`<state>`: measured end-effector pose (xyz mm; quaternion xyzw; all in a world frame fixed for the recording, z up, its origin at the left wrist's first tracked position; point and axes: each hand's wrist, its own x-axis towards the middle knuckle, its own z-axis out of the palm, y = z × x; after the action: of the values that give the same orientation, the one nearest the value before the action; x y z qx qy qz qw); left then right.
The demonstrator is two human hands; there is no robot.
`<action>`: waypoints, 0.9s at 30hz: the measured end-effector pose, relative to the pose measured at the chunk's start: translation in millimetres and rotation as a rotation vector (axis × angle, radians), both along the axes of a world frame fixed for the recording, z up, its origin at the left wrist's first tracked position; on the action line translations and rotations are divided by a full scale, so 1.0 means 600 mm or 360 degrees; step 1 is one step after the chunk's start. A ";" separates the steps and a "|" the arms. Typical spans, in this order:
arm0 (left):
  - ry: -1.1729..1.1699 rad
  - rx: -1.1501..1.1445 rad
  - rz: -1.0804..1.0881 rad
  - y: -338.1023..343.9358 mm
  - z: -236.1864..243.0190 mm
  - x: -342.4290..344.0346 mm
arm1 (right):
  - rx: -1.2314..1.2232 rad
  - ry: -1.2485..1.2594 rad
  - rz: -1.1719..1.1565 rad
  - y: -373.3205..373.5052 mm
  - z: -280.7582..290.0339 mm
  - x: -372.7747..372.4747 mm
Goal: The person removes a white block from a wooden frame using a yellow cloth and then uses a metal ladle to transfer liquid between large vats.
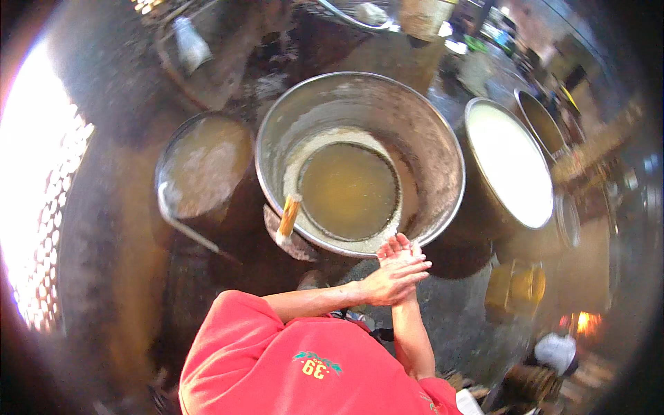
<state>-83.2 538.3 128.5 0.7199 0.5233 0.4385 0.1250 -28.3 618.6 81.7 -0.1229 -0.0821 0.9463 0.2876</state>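
My left hand [393,282] lies across my right hand [396,250], with the two touching palm to palm. The left fingers are stretched out together, and the right fingers extend past them, slightly bent. I see nothing held in either hand. Both are just over the near right rim of a large deep metal pot [422,124]. Inside it, a round whitish-rimmed opening surrounds murky yellow-brown liquid [349,190]. A wooden handle [290,216] sticks up at the pot's near left rim, beside a pale crusted piece [299,247].
To the left stands a vessel of cloudy, foamy liquid [211,162] with a curved rod [187,227] at its side. At right is a large pot of white liquid [508,162]. Farther right are a yellow container [515,287], a white bundle [555,353] and a small fire [588,323].
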 end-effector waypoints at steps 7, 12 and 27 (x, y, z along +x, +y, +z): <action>0.0123 0.0143 0.0657 -0.134 0.068 -0.069 | -0.0161 0.0083 0.0767 -0.102 0.120 -0.124; -0.0126 0.0373 0.1443 -0.275 0.051 -0.098 | -0.0103 -0.0229 0.1239 -0.217 0.171 -0.224; -0.1536 -0.0657 0.3667 -0.742 -0.178 0.216 | 0.5195 0.0133 0.1619 -0.139 0.057 -0.462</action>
<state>46.5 93.2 21.4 -0.4171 0.8047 0.4205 -0.0408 -305.6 535.4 115.9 -0.3360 0.9123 0.1212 0.2005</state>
